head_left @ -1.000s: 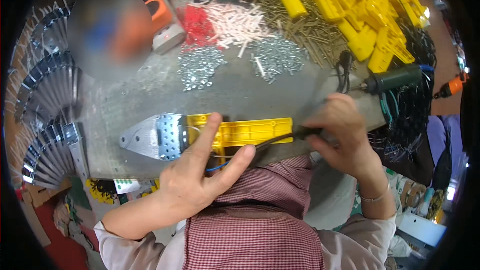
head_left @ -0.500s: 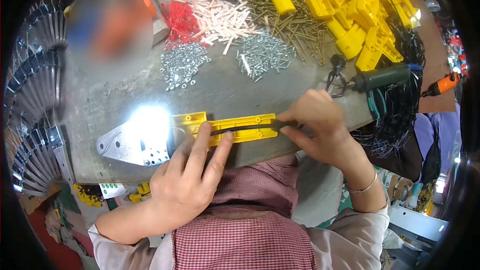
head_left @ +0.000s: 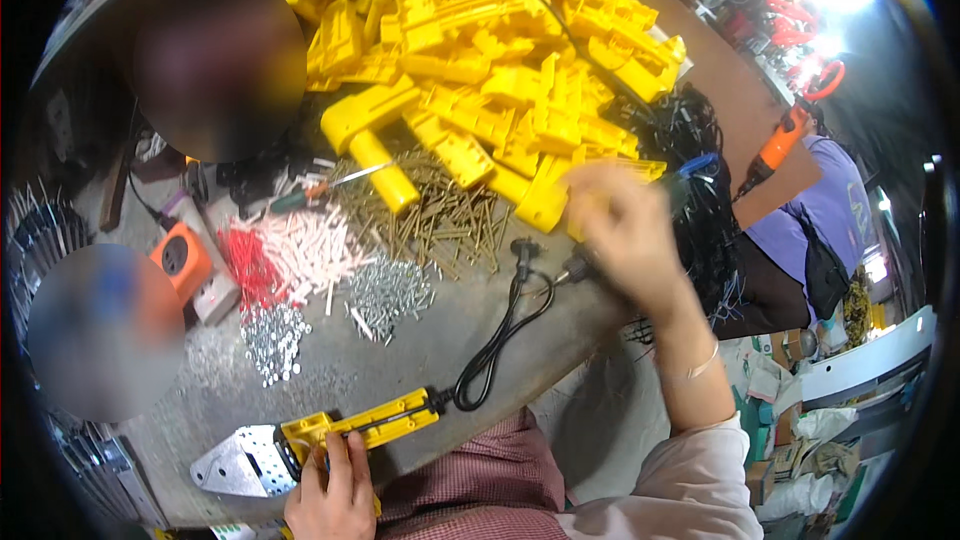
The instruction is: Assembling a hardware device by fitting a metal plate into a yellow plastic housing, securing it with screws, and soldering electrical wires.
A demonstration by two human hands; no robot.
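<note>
My left hand [head_left: 335, 490] grips a yellow plastic handle half [head_left: 405, 418] near its left end, fingertips pressed into the open channel. A black cable [head_left: 492, 365] lies along that channel, leaves its right end and loops on the table to a plug [head_left: 523, 250]. At the handle's left sits a perforated metal plate [head_left: 240, 465] with a tapered end. My right hand [head_left: 630, 230] is raised at the near edge of a pile of yellow plastic shells [head_left: 500, 70]. Motion smears its fingers, so whether they hold anything is hidden.
Beyond the handle lie heaps of small nuts [head_left: 275, 340], short screws [head_left: 390, 295], long brass-coloured screws [head_left: 440, 225], pale sleeves [head_left: 310, 245] and red pieces [head_left: 250, 265]. Black cables [head_left: 695, 140] bunch at the right. A person in purple [head_left: 830, 210] is farther right.
My right hand has left the cable at the handle's end and moved up and away to the yellow pile. My left hand stays on the handle. The view has shifted, showing more of the pile.
</note>
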